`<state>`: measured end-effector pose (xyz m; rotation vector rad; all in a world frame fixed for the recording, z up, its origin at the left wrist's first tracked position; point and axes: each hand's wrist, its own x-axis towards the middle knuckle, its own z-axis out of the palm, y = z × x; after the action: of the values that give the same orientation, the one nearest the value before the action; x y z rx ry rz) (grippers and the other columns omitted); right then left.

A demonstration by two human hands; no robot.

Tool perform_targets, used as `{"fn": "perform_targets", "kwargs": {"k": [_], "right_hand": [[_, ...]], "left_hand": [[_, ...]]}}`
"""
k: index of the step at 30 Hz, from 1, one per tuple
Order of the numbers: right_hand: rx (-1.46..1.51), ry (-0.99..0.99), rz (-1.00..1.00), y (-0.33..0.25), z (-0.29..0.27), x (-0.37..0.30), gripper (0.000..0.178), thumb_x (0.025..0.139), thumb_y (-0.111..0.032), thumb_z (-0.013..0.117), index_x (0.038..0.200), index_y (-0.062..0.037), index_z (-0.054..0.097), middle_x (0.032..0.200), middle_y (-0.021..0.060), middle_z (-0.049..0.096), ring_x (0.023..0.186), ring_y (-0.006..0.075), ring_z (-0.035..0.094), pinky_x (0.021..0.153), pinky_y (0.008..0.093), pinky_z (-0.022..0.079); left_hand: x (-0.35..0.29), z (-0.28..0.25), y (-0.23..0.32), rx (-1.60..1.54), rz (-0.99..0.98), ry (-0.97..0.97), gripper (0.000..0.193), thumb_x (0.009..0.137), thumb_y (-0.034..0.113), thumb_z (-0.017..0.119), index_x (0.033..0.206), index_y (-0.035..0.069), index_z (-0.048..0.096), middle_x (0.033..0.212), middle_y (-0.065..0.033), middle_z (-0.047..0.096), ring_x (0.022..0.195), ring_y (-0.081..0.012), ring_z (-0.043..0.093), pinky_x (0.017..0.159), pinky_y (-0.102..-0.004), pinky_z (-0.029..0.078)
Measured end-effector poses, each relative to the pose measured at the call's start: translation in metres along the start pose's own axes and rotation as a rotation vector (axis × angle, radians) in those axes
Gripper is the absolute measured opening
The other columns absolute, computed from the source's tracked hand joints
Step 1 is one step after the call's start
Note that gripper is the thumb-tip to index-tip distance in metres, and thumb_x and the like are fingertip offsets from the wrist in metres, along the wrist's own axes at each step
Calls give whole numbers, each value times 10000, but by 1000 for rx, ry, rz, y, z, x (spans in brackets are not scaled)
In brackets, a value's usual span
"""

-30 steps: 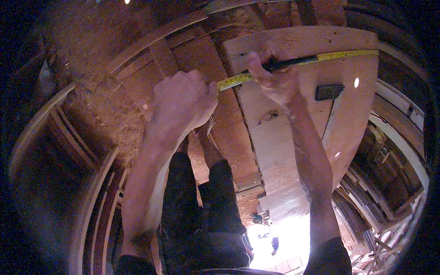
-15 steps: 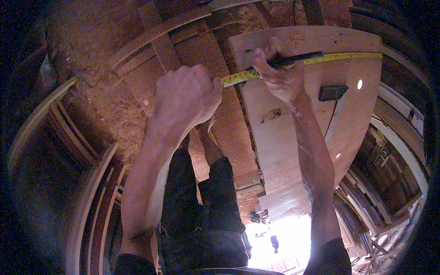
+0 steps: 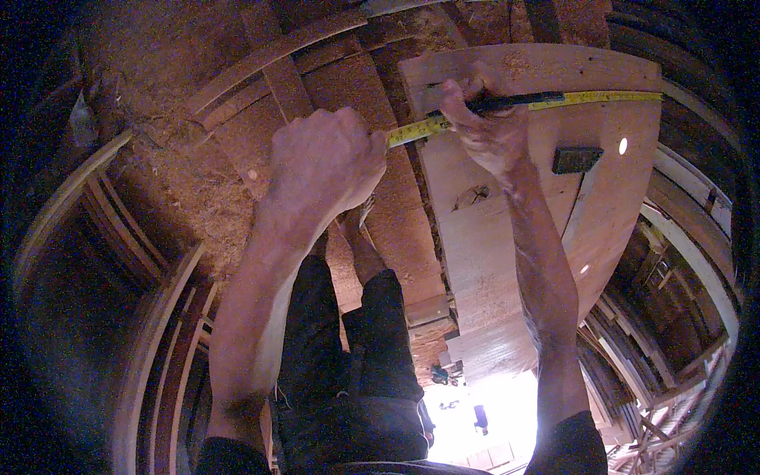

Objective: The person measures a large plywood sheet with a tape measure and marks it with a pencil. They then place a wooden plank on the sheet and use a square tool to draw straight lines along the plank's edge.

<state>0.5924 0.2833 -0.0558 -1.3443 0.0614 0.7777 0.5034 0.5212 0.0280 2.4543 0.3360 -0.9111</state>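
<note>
A yellow tape measure (image 3: 412, 132) stretches from my left hand out over the right edge of a pale wooden board (image 3: 491, 269). My left hand (image 3: 328, 162) is closed like a fist round its near end; whatever case it has is hidden inside the fingers. Over the board's far part, my right hand (image 3: 491, 131) grips a slim black pen (image 3: 522, 100), which lies along the tape. The blade runs past these fingers, its middle covered by the hand and pen. Near the right wrist, a dark rectangular block (image 3: 576, 160) rests on the board.
Sawdust (image 3: 214, 198) covers the floor at left. Curved-looking wooden slats (image 3: 158, 364) stand at the left, and stacked timber strips (image 3: 625, 356) line the right. My legs (image 3: 376, 340) are below my hands. Bright light (image 3: 483, 419) glares at the lower middle.
Both hands keep their hold and have barely moved. The black pen has slid slightly to the right along the tape. The view has shifted a little.
</note>
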Motion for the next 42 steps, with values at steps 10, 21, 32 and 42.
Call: {"fn": "perform_targets", "kwargs": {"k": [10, 21, 32, 42], "right_hand": [[57, 85, -12, 3, 9, 1, 66, 959, -43, 617, 922, -22, 566, 856, 117, 669, 714, 160, 670, 578, 246, 537], [-78, -48, -218, 6, 11, 3, 153, 899, 0, 731, 848, -79, 610, 707, -12, 559, 593, 62, 527, 519, 239, 433], [-1193, -69, -849, 33, -27, 6, 403, 792, 109, 723, 1103, -148, 726, 920, 42, 618, 697, 131, 624, 548, 275, 519], [-582, 193, -219, -12, 34, -1, 185, 917, -94, 739, 826, -68, 580, 639, -2, 584, 562, 96, 602, 503, 256, 498]], "left_hand": [[0, 6, -2, 5, -1, 43, 472, 940, 407, 557, 863, -31, 714, 836, -269, 714, 802, -415, 725, 769, -510, 584], [1, -2, 1, -26, -1, -14, 449, 945, 390, 551, 875, -13, 735, 870, -259, 723, 831, -417, 723, 796, -517, 581], [3, -2, 2, -12, -35, -66, 472, 950, 408, 547, 923, -22, 740, 960, -277, 718, 919, -432, 712, 851, -521, 567], [8, 5, -4, 4, -13, -33, 424, 939, 378, 552, 912, 0, 744, 913, -253, 728, 873, -408, 727, 796, -504, 586]]}}
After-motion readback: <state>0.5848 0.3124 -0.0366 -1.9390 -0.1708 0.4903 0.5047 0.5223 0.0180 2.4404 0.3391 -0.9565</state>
